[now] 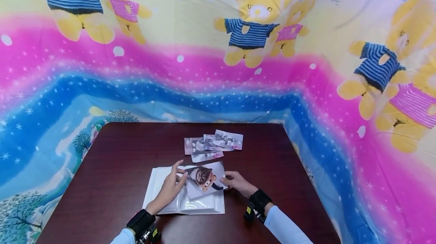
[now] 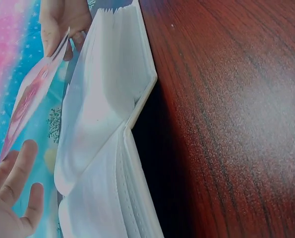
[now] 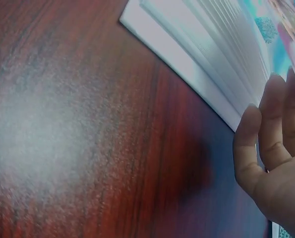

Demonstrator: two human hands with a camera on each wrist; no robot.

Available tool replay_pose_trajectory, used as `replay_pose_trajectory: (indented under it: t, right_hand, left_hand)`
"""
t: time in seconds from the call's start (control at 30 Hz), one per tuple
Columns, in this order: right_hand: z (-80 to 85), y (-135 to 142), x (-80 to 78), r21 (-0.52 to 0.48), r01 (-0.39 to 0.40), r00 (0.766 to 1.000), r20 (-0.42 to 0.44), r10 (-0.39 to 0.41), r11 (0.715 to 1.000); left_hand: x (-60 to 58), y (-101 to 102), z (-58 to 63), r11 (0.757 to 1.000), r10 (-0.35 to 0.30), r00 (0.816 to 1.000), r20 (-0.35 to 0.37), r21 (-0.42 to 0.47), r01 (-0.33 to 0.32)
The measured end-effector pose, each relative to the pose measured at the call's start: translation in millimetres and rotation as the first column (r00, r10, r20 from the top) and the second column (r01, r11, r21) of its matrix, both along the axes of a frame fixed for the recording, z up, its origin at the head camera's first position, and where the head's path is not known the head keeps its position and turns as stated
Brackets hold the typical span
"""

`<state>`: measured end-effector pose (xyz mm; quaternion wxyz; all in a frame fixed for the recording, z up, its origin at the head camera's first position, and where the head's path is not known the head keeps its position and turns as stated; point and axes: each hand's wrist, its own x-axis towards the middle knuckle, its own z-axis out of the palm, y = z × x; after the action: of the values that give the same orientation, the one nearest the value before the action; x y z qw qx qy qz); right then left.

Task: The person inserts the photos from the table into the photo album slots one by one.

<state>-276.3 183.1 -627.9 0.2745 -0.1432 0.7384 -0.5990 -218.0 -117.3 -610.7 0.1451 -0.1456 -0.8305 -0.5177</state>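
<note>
A white photo album (image 1: pixel 202 205) lies spread out on the table, with clear-sleeved pages. Above its right-hand page is a photo print (image 1: pixel 203 180) showing a cat and a small cartoon figure. My right hand (image 1: pixel 241 184) pinches the print's right edge between thumb and fingers. At the opposite edge is my left hand (image 1: pixel 171 188), its fingers spread and loosely bent above the left page. In the left wrist view the print (image 2: pixel 37 89) slants clear of the album (image 2: pixel 95 114), its lower end at the left hand's (image 2: pixel 11 193) fingertips.
Beyond the album, several loose photo prints (image 1: pixel 212 143) lie overlapping on the dark reddish-brown table (image 1: pixel 129 153). A cloth backdrop (image 1: pixel 190 85) printed with bears surrounds the table's back and sides. Each wrist wears a black camera band (image 1: pixel 260 200).
</note>
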Motion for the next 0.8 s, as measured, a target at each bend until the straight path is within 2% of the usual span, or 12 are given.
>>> replay_pose_trajectory:
  t: [0.07,0.17,0.33,0.4,0.5,0.63,0.8]
  right_hand:
    - [0.7,1.8,-0.6,0.002,-0.03,1.0,0.002,0.03,1.0]
    - [1.7,3.0,-0.4,0.014,-0.092,0.996,-0.003,0.092,0.996]
    - [3.0,1.7,1.3,0.05,-0.177,0.983,-0.033,0.178,0.983]
    - [3.0,0.5,1.3,0.052,-0.18,0.983,-0.038,0.182,0.982]
    - [2.1,-1.4,-0.3,0.041,-0.148,0.988,-0.029,0.149,0.988]
    - [0.7,-2.7,-2.9,0.026,-0.087,0.996,-0.004,0.088,0.996]
    - [0.6,-5.7,-2.1,-0.035,-0.024,0.999,0.045,0.026,0.999]
  left_hand:
    - [-0.1,0.1,1.1,1.0,0.007,1.0,0.013,-0.004,-0.007]
    - [0.8,0.9,1.1,1.0,-0.022,0.999,0.04,-0.01,0.022]
    - [4.8,4.9,-5.5,0.985,-0.164,0.986,0.035,-0.049,0.166]
    - [6.7,6.6,-9.7,0.975,-0.211,0.977,0.021,-0.061,0.212]
    - [8.6,8.3,-15.6,0.968,-0.244,0.97,-0.003,-0.067,0.243]
    - [9.3,8.8,-18.3,0.975,-0.217,0.975,-0.038,-0.064,0.214]
    - [8.1,10.3,-15.2,0.994,-0.101,0.993,-0.065,-0.037,0.098]
